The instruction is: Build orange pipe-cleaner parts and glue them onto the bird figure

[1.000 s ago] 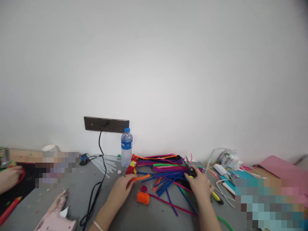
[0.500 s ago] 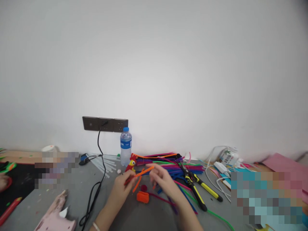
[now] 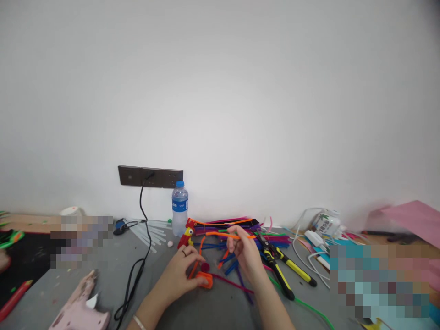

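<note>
My right hand (image 3: 244,250) is raised over the table with its fingers closed on an orange pipe cleaner (image 3: 215,234), which sticks out to the left. My left hand (image 3: 180,274) is low over the grey table, thumb and fingers apart. Its thumb lies against a small orange block-like piece (image 3: 207,280). Just above that piece is a dark red round coil (image 3: 205,267) with a stem running right. Another orange pipe cleaner (image 3: 201,247), bent, stands out behind my left fingers. A red and yellow bird-like figure (image 3: 187,236) with a round eye is behind my left hand.
Yellow-black pliers (image 3: 278,275) lie right of my right hand, by a heap of coloured pipe cleaners (image 3: 278,240). A water bottle (image 3: 180,211) stands by the wall. A black cable (image 3: 140,261) and a pink glue gun (image 3: 82,309) are at left. Another person's hand (image 3: 4,261) shows far left.
My left hand has let go of the orange pipe cleaner and come down to the orange piece. My right hand has moved right and now holds the pipe cleaner. The pink sheet at right has lifted.
</note>
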`<state>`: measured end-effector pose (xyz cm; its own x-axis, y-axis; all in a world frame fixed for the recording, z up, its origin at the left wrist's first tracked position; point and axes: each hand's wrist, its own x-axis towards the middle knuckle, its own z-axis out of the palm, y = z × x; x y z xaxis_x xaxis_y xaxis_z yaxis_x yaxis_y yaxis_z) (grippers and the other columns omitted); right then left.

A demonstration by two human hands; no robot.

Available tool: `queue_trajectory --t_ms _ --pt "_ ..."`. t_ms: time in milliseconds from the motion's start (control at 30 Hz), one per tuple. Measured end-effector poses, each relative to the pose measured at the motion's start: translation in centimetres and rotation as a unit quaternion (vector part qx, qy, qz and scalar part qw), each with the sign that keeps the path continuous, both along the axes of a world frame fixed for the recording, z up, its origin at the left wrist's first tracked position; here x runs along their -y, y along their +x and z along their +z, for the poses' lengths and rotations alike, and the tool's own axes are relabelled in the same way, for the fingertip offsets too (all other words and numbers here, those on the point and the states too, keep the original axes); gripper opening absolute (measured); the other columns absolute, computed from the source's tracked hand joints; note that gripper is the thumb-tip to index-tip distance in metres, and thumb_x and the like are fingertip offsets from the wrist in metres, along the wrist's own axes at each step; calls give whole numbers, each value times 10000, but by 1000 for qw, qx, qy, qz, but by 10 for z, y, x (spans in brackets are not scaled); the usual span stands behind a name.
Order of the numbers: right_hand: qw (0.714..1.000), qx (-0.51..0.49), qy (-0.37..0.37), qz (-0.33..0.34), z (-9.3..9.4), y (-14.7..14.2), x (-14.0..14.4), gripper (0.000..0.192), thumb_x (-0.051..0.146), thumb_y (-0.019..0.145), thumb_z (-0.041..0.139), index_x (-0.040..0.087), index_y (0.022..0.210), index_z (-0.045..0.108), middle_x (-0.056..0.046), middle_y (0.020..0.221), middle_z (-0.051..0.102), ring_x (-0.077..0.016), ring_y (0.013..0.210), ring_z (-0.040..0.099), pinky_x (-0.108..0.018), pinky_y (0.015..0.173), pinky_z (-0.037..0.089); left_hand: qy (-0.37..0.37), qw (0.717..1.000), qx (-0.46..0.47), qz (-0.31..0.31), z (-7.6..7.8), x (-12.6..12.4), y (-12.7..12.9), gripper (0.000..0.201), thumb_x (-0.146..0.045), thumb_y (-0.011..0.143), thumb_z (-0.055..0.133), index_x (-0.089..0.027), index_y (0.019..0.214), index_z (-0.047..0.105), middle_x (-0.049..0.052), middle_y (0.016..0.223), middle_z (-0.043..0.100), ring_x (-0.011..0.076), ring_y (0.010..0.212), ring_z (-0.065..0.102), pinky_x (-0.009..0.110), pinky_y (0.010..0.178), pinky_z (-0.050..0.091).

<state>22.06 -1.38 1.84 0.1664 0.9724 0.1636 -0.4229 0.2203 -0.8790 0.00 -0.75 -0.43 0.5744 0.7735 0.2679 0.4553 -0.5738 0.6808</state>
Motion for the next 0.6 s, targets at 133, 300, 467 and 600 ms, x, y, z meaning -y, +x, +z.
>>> queue_trajectory --t_ms 133,300,467,600 --pt "993 -105 -11 -44 5 11 1 330 486 666 751 197 660 593 24 540 593 -124 534 540 -248 553 444 -2 998 -56 -17 -10 -4 0 487 -408 560 861 -247 995 712 61 1120 588 281 1041 511 386 925 405" --pt "982 -167 -2 -85 3 12 0 426 414 697 766 210 558 420 123 407 301 -60 377 260 -214 471 372 -15 998 -57 -13 -16 -6 1 354 -339 604 835 -238 917 705 44 1116 590 265 1032 502 370 913 403" --pt "992 -105 0 -74 5 12 2 415 488 801 654 233 588 406 124 414 237 -81 375 206 -253 461 367 -28 999 -35 -11 -11 -3 1 289 -271 582 837 -216 811 670 38 1064 589 254 998 514 339 867 407" --pt "998 -56 -5 -42 5 10 2 320 532 777 658 227 730 574 77 478 440 -115 435 418 -285 508 427 -41 999 25 -1 -7 1 2 255 -222 615 797 -218 819 644 35 1029 612 244 985 536 324 869 411"
